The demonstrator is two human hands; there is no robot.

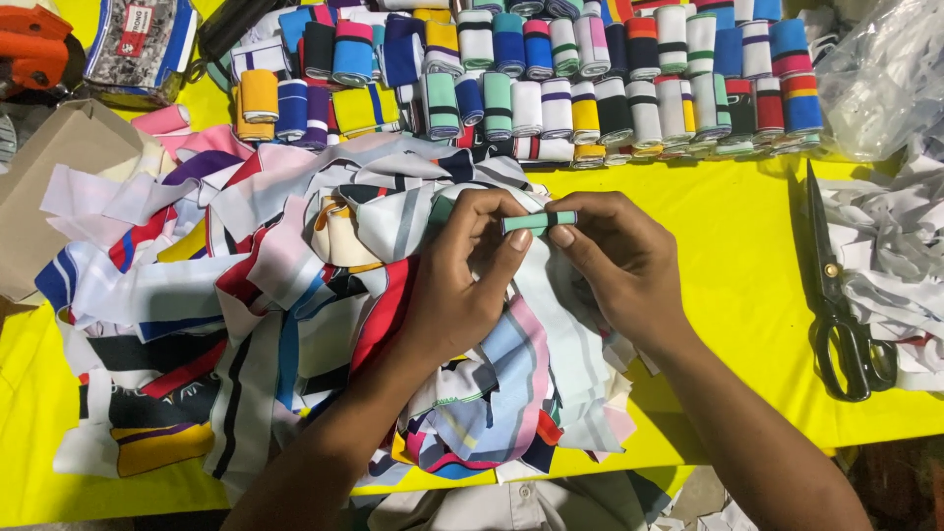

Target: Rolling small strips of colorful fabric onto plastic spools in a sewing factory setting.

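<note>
A small green and white strip of cloth (pixel 538 222) is being held in the middle of the frame, just above a big pile of cloth strips (pixel 295 305). It is pinched at its left end by the fingers of the left hand (pixel 462 285) and at its right end by the thumb and fingers of the right hand (pixel 619 261), so both hands are closed on it. The strip is kept flat and tight between them, most likely so that it can be folded or rolled neatly. The pile is spread over the left and middle of the yellow table (pixel 728 256), close under the hands, so a new piece can be reached easily. Along the top of the frame, many rolled-up strips (pixel 590 88) are set side by side in rows, which keeps them tidy and apart from the loose ones. A pair of black scissors (pixel 836 295) is laid at the right of the frame, near the right hand but not touched. Beside the scissors, at the right edge, a heap of white cloth scraps (pixel 885 256) is seen. A clear plastic bag (pixel 880 79) is lying at the upper right; what is in it cannot be told. A brown cardboard box (pixel 49 187) is placed at the left edge, and its inside is not shown.
</note>
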